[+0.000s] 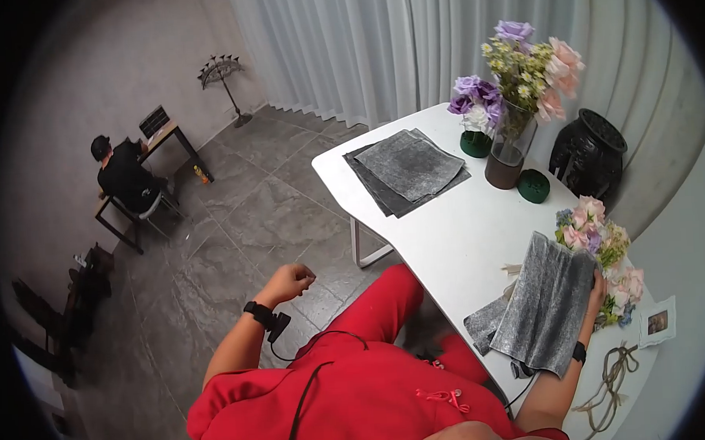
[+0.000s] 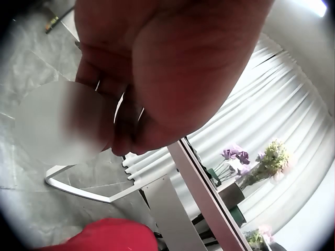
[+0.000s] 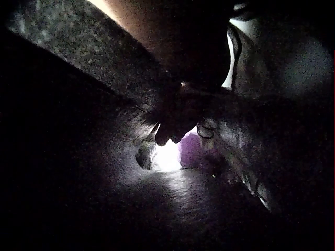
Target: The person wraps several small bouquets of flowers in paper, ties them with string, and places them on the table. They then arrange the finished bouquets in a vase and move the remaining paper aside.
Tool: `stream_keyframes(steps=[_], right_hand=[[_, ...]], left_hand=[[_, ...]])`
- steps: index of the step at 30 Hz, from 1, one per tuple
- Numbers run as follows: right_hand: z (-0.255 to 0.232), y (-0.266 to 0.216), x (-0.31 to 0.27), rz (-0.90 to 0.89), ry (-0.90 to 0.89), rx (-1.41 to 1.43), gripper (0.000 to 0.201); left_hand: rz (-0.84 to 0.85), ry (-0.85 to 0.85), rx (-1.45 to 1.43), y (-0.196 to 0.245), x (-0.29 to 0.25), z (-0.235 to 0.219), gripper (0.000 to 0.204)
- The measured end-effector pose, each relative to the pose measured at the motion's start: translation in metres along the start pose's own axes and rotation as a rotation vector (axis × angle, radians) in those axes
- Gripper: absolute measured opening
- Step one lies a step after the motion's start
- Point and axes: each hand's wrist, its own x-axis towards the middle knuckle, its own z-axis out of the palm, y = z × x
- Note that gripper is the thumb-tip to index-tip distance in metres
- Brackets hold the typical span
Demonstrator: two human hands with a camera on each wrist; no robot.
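Mottled grey wrapping sheets (image 1: 541, 310) stand bent and draped at the near right of the white table (image 1: 432, 252). My right hand (image 1: 598, 290) grips their right edge, with its fingers partly hidden behind the material. In the dark right wrist view, fingertips (image 3: 170, 137) show against a bright gap between the folds. Pink, blue and cream flowers (image 1: 593, 229) lie just beyond that hand. My left hand (image 1: 292, 282) hangs over the floor beside the table, its fingers loosely curled and nothing held. The left wrist view shows its palm (image 2: 178, 78) close up.
More grey sheets (image 1: 413, 166) lie flat at the table's far end. A glass vase of flowers (image 1: 510, 146) and green foam blocks (image 1: 533, 186) stand at the back. Twine (image 1: 611, 386) and a framed picture (image 1: 657, 323) lie at right. Another person (image 1: 134, 178) sits across the room.
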Motion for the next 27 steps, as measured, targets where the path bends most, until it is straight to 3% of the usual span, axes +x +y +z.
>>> stream_keyframes(steps=[2, 6, 8, 11, 12, 13, 15, 17, 19, 21, 22, 23, 25, 26, 27], right_hand=[[0.001, -0.010, -0.018, -0.001, -0.082, 0.029, 0.034], [0.016, -0.020, -0.029, 0.006, -0.212, 0.077, 0.034], [0.011, 0.007, -0.013, -0.124, -0.138, -0.043, 0.035], [-0.010, 0.029, 0.001, -0.323, -0.009, -0.270, 0.037], [0.009, -0.017, -0.020, -0.325, 0.006, -0.290, 0.037], [0.015, -0.052, -0.062, -0.154, 0.006, -0.067, 0.038], [0.085, -0.154, -0.103, 0.166, 0.009, 0.388, 0.041], [0.005, -0.085, -0.029, 0.170, 0.020, 0.296, 0.038], [0.003, -0.094, -0.032, 0.206, 0.031, 0.199, 0.035], [0.059, -0.160, -0.056, -0.008, -0.154, -0.225, 0.041], [0.094, -0.195, -0.071, -0.166, -0.231, -0.579, 0.035], [0.133, -0.217, -0.093, -0.215, -0.291, -0.576, 0.028], [0.195, -0.253, -0.122, 0.040, -0.548, -0.615, 0.018], [0.222, -0.264, -0.138, -0.158, -0.677, -0.649, 0.018], [0.239, -0.277, -0.145, -0.265, -0.840, -0.731, 0.018]], left_hand=[[-0.001, -0.005, -0.015, 0.012, 0.005, 0.001, 0.016], [0.365, -0.049, 0.065, 0.068, 0.045, 0.016, 0.020], [0.553, -0.078, 0.067, 0.087, 0.072, 0.034, 0.020], [0.680, -0.246, 0.008, 0.127, 0.090, 0.051, 0.020], [0.728, -0.316, 0.025, 0.136, 0.100, 0.056, 0.020], [0.772, -0.357, -0.020, 0.143, 0.105, 0.060, 0.020], [0.786, -0.464, -0.090, 0.159, 0.114, 0.063, 0.021], [0.856, -0.509, -0.124, 0.176, 0.127, 0.060, 0.021], [0.943, -0.514, -0.085, 0.191, 0.142, 0.058, 0.027], [1.015, -0.421, -0.152, 0.211, 0.150, 0.060, 0.051], [1.117, -0.304, -0.252, 0.223, 0.149, 0.061, 0.065], [1.206, -0.183, -0.357, 0.235, 0.144, 0.061, 0.079], [1.449, -0.082, -0.259, 0.259, 0.139, 0.048, 0.098], [1.512, -0.104, -0.359, 0.268, 0.133, 0.042, 0.085], [1.520, -0.112, -0.375, 0.271, 0.134, 0.034, 0.085]])
